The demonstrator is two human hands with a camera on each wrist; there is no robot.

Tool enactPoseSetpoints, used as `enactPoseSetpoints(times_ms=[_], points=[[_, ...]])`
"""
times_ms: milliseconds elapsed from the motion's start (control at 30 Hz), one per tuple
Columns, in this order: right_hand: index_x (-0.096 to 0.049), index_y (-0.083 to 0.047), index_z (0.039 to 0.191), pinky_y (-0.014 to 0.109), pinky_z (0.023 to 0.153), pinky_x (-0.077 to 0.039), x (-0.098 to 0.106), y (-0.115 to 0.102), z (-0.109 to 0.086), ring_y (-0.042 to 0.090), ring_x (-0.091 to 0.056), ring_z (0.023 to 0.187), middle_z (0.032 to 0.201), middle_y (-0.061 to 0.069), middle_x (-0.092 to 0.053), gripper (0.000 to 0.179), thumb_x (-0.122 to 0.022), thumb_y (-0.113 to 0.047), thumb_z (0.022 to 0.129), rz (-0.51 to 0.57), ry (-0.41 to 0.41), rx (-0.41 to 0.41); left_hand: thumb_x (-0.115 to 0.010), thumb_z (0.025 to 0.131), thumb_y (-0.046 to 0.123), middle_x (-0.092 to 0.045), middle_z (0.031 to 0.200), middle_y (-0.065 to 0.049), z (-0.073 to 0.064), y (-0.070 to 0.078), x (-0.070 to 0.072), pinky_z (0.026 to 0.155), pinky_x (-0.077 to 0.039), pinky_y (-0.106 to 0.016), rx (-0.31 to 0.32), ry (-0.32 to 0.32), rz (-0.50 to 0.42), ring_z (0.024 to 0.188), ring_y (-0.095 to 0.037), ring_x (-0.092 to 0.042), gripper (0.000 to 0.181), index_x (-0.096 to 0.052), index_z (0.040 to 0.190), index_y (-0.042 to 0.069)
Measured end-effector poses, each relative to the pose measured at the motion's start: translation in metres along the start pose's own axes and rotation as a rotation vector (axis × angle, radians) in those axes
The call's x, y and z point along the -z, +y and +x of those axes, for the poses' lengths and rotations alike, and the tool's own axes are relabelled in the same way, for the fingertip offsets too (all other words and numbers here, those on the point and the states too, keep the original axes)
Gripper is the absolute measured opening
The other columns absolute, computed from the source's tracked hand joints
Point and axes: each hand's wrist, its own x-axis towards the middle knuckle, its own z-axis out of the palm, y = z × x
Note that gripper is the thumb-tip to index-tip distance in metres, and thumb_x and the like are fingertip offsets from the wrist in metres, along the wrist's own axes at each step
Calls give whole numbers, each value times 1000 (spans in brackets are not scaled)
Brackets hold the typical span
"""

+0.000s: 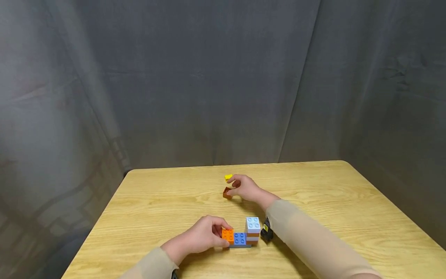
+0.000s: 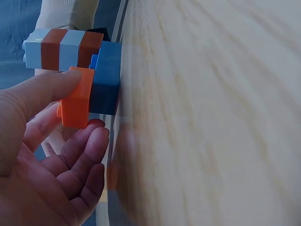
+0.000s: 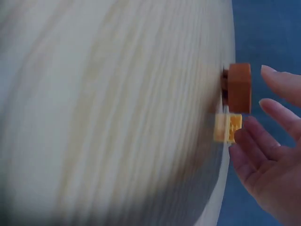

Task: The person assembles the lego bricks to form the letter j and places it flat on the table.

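My left hand (image 1: 206, 235) pinches an orange brick (image 1: 228, 235) between thumb and fingers. That brick sits on the left end of a blue brick base (image 1: 239, 238), overhanging its edge in the left wrist view. At the base's right end rises a tower (image 1: 252, 224) of alternating pale blue and brown bricks. Farther out, my right hand (image 1: 246, 188) hovers beside a loose brown brick (image 3: 240, 88), fingers spread around it. The right wrist view shows a gap between fingertips and brick, whose studs face the table. Just behind it lies a yellow brick (image 1: 228, 177), partly covered by fingers.
Everything rests on a light wooden table (image 1: 167, 193) with rounded far corners. Grey curtains (image 1: 209, 85) hang behind it and at both sides. A small black device (image 1: 266, 231) is under the right wrist, close to the tower.
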Motion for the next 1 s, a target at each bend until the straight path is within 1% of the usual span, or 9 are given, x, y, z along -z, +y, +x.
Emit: enactPoseSetpoints(times_ms=[167,333,500,633,733,800,900,967,1000], points=[[-69,-7,118,39,81,-49,-8,-6,5,23,-57,91,103,8,-62,38,-82,-11,82,-76,-41,26,-82,80,8,-62,79,0,-2,-1,-1,63,-46,-25,-13,11,-1,69,-13,-55,28,-75,107,11],[-71,-7,114,35,78,-49,-11,-6,5,19,-56,87,97,4,-62,34,-82,-8,81,-148,-67,26,-83,80,9,-62,79,0,-1,0,-2,63,-45,-24,-5,7,3,68,-12,-54,28,-75,107,12],[-69,-8,103,32,71,-49,-11,-4,3,18,-56,81,91,2,-62,25,-82,-7,81,-113,-28,7,-83,80,9,-62,79,0,-1,2,-3,62,-44,-24,0,3,1,68,-12,-54,28,-75,107,11],[-63,-7,98,31,65,-47,-8,-3,1,19,-55,77,88,3,-61,26,-82,-6,80,-61,-5,13,-84,79,8,-62,79,0,0,3,-3,62,-45,-25,1,8,-2,69,-13,-54,29,-76,106,12],[-60,-7,98,32,62,-47,-5,-2,-1,20,-55,74,86,4,-60,27,-81,-5,82,-37,2,26,-84,78,7,-62,79,0,1,2,-3,64,-45,-25,2,15,-6,70,-14,-55,29,-76,105,13],[-62,-5,101,33,66,-47,-3,-4,-2,20,-55,77,88,5,-60,23,-78,-5,85,-40,0,47,-84,79,8,-61,80,0,1,2,-2,64,-45,-26,5,15,-8,70,-14,-54,28,-75,105,13],[-68,-3,108,36,75,-47,1,-6,-5,20,-53,83,93,4,-60,19,-72,-5,90,-75,-24,93,-84,79,8,-62,80,-1,2,1,-2,64,-45,-26,11,12,-10,70,-15,-55,28,-75,106,13],[-70,-2,110,37,79,-46,3,-8,-7,20,-51,86,95,4,-58,18,-69,-5,92,-103,-42,120,-84,79,9,-62,80,-1,2,1,-2,64,-45,-26,16,10,-13,71,-16,-55,28,-75,106,13],[-71,-2,109,37,79,-45,3,-8,-8,21,-50,86,94,4,-57,17,-68,-5,93,-112,-47,129,-84,79,9,-62,80,-1,2,1,-2,64,-45,-26,18,10,-13,71,-16,-55,28,-75,106,13]])
